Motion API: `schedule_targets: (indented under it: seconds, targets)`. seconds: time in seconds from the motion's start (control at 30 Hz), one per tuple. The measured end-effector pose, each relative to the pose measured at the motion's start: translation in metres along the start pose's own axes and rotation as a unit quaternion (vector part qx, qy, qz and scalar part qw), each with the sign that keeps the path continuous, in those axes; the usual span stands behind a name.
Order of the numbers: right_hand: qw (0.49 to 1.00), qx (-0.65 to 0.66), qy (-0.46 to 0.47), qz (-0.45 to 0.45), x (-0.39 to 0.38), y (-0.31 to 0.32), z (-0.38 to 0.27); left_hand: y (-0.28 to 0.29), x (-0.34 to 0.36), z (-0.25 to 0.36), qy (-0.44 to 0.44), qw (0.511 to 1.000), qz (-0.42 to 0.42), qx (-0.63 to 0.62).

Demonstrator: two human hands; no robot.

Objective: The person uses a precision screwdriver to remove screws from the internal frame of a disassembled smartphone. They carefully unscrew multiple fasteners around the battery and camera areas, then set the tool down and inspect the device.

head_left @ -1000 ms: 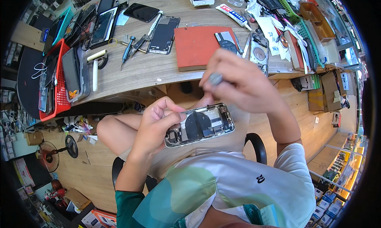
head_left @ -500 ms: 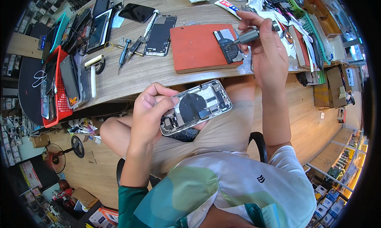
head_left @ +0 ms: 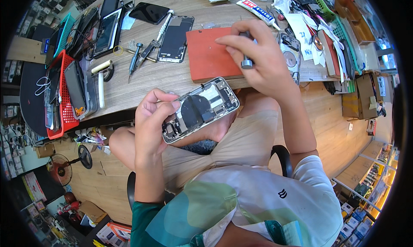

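My left hand (head_left: 148, 118) grips an opened phone (head_left: 202, 111) by its left end, thumb on top. Its inside shows a round black pad, silver parts and a light metal frame, and it tilts over my lap. Above a red block (head_left: 205, 53) at the table edge, my right hand (head_left: 269, 60) holds a grey screwdriver (head_left: 246, 63) between bent fingers. Its tip is hidden by the hand. Just right of that hand lies a phone housing with a round coil (head_left: 291, 57), partly covered by the hand.
Left of the block lie a detached phone screen (head_left: 175, 38), a blue screwdriver (head_left: 135, 60) and a dark phone (head_left: 149, 13). A glue tube (head_left: 258, 12) lies behind my right hand. A red basket (head_left: 66, 100) of phones stands at the left edge, papers (head_left: 303, 36) at right.
My right hand has turned and come down left over the red block with the screwdriver, now hiding the black part there. The opened phone has moved left and slightly up with my left hand.
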State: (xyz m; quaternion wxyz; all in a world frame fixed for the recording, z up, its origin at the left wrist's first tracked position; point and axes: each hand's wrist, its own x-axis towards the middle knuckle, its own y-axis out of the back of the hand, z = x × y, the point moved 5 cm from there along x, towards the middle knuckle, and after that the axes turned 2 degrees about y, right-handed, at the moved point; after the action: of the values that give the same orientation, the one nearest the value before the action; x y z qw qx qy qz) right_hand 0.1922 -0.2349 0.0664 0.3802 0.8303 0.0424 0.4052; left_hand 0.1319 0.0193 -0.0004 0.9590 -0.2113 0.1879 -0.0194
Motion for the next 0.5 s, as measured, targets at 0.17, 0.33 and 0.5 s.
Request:
schedule_targets:
  seconds: [0.17,0.33,0.5]
  targets:
    - [0.992,-0.096,0.033,-0.08,0.002,-0.014,-0.004,0.004,-0.006,-0.003,0.006,1.0,-0.007,-0.011]
    - [0.986,-0.141,0.048,-0.073,0.0,-0.016,-0.003,0.007,-0.011,-0.005,0.009,1.0,0.001,-0.014]
    - [0.987,-0.144,0.042,-0.057,-0.003,-0.011,0.0,0.01,-0.012,-0.009,0.014,1.0,-0.003,-0.016]
